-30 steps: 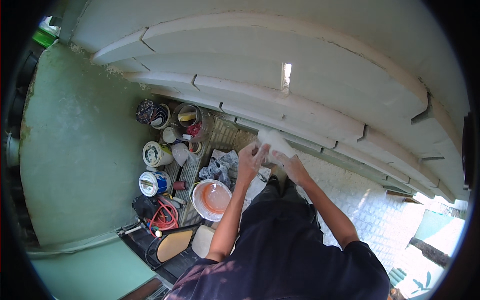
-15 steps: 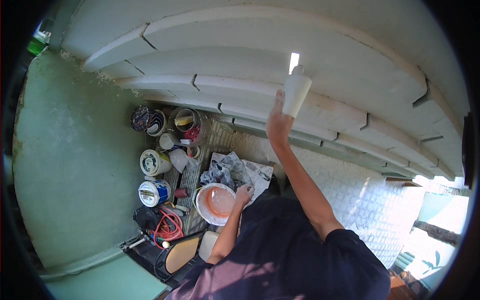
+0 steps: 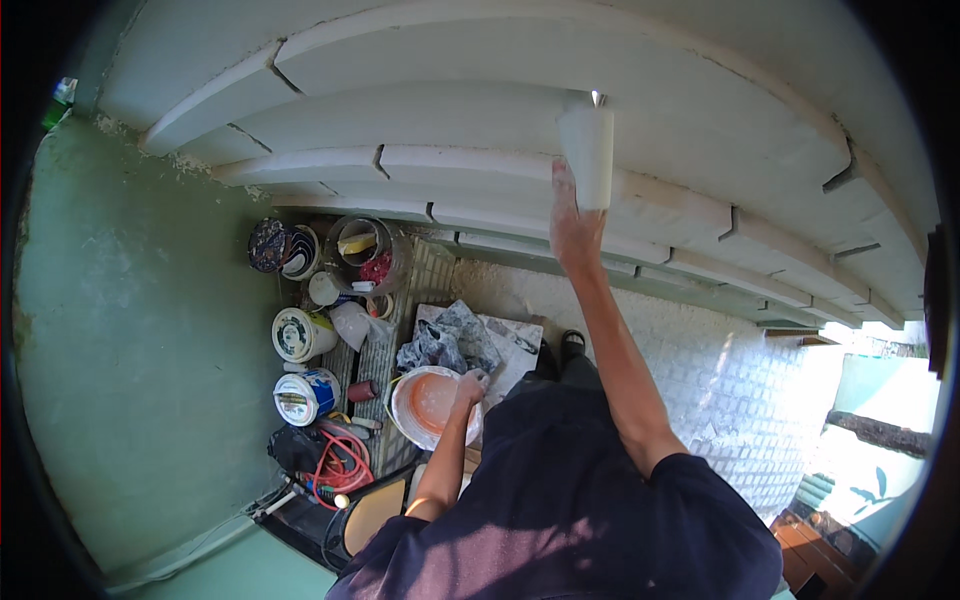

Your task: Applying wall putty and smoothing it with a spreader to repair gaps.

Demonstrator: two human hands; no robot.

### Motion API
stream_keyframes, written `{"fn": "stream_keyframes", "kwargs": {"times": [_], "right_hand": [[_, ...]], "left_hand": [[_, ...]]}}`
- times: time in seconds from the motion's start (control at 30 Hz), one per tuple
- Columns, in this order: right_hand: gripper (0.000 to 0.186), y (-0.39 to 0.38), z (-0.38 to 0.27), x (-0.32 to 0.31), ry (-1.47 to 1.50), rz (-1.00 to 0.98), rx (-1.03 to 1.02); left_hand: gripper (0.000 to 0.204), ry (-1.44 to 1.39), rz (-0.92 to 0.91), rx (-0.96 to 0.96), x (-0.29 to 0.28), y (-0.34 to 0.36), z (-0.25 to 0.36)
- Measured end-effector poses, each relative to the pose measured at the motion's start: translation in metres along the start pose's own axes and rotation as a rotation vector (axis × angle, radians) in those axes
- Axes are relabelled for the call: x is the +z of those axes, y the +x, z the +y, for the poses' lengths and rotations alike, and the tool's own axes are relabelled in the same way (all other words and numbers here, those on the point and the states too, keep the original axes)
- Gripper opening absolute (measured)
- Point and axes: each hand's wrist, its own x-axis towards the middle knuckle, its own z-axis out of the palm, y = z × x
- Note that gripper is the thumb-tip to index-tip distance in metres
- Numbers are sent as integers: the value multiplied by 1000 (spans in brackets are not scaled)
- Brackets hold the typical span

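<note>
My right hand (image 3: 577, 235) is raised at arm's length to the wall, closed on a pale flat scraper (image 3: 590, 155) with a wide blade. The blade lies against or very near the pale wall face, between two projecting ledges. Part of its handle and some of my fingers are hidden behind it. Low in front of me, my left hand (image 3: 472, 386) grips the rim of a white bucket (image 3: 407, 425). The bucket is tilted slightly and has orange-pink residue inside. Crumpled grey plastic sheeting (image 3: 455, 340) lies right beyond it.
Long stepped ledges (image 3: 480, 160) cross the wall above. To the left, several paint tubs (image 3: 300, 335), a clear bin (image 3: 390, 262) and a coiled red hose (image 3: 340, 465) stand along a slatted bench (image 3: 375, 390). A chair (image 3: 375, 515) is at lower left. Patterned paving (image 3: 740, 400) lies right.
My right hand and the scraper have shifted slightly, and the blade has turned more upright, covering most of a bright slit in the wall. My left hand stays on the bucket rim.
</note>
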Motion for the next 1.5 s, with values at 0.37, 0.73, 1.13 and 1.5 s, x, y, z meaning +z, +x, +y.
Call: {"fn": "stream_keyframes", "kwargs": {"times": [0.37, 0.73, 1.13, 1.5], "right_hand": [[26, 3, 31, -6, 218, 126, 56], [20, -10, 41, -11, -33, 155, -23], [33, -9, 34, 3, -140, 23, -146], [23, 5, 29, -2, -432, -201, -87]], "left_hand": [[26, -144, 114, 156, -8, 12, 57], [30, -686, 240, 695, -118, 16, 319], [59, -683, 115, 955, -202, -32, 435], [59, -863, 30, 784, -203, -11, 430]]}}
